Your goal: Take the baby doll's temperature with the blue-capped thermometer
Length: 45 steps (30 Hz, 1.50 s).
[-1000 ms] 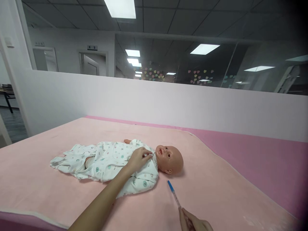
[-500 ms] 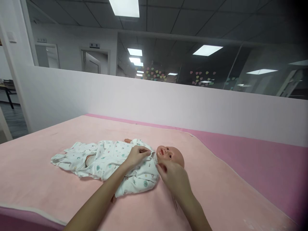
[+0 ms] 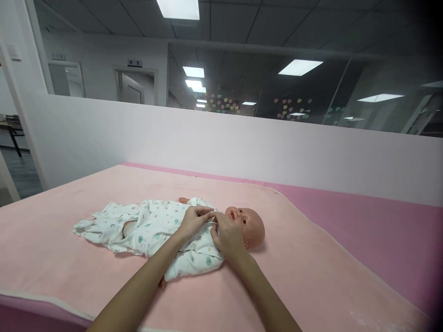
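A baby doll (image 3: pixel 255 226) lies on its back, its head toward the right. It wears a white romper (image 3: pixel 159 230) with small coloured prints; one opening at the leg shows the doll's skin. My left hand (image 3: pixel 194 221) is at the romper's chest just below the neck, fingers bent and pinched on the cloth. Close against it, my right hand (image 3: pixel 226 235) is at the collar under the doll's chin, its fingers curled together on the collar edge. The fingertips of both hands nearly meet, and they hide most of the neckline.
A pale pink sheet (image 3: pixel 304 267) covers the padded surface, with a darker pink mat (image 3: pixel 380 230) showing at the right. Behind stands a low white wall (image 3: pixel 242 147) with glass above it. At far left is a dark-legged table (image 3: pixel 14 133).
My right hand has moved left from beside the doll's cheek to the collar, meeting my left hand. My left hand has barely shifted. The doll lies in the same place.
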Tool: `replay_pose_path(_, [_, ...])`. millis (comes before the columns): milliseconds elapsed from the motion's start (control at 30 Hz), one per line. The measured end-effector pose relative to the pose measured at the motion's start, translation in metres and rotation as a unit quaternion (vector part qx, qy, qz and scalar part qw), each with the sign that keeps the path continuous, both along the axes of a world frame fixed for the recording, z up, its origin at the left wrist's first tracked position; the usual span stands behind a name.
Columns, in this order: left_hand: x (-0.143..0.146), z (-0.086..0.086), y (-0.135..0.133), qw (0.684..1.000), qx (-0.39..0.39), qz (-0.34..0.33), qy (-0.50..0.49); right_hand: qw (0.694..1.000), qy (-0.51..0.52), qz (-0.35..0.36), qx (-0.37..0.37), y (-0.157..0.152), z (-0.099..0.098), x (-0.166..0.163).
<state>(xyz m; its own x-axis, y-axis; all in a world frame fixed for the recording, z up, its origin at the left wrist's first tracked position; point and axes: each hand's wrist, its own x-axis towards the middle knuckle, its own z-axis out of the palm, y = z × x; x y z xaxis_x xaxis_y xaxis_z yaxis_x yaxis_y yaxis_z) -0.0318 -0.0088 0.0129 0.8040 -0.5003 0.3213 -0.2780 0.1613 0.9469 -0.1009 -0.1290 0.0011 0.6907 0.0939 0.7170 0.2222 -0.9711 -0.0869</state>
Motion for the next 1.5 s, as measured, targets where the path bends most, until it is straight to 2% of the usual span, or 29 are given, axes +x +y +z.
replay_pose_path(100, [-0.001,0.0,0.0,0.996,0.032,-0.04,-0.069,0.999,-0.038,0.019,-0.008,-0.001,-0.006,0.002])
replay_pose_path(233, [0.0,-0.002,0.001,0.986,0.075,-0.049,-0.14,0.996,-0.084,0.041,-0.014,-0.002,-0.012,0.002])
replay_pose_path(467, [-0.001,0.002,0.003,0.986,0.086,-0.071,-0.121,0.991,-0.119,0.067,0.017,0.001,-0.016,0.003])
replay_pose_path(667, [0.0,0.0,0.005,0.988,0.063,-0.074,-0.124,0.988,-0.137,0.065,0.04,0.004,-0.018,0.005])
replay_pose_path(867, [0.003,0.005,0.014,0.974,0.098,-0.145,-0.143,0.99,-0.122,0.052,0.055,0.006,-0.022,0.004])
replay_pose_path(967, [0.003,0.005,0.015,0.972,0.105,-0.129,-0.166,0.991,-0.113,0.052,0.052,0.007,-0.024,0.004])
replay_pose_path(1167, [0.0,0.002,0.01,0.965,0.129,-0.053,-0.221,0.99,-0.122,0.055,0.048,0.006,-0.028,0.007])
replay_pose_path(1500, [0.003,-0.004,0.007,0.973,0.11,-0.026,-0.202,0.987,-0.126,0.069,0.077,0.009,-0.027,0.006])
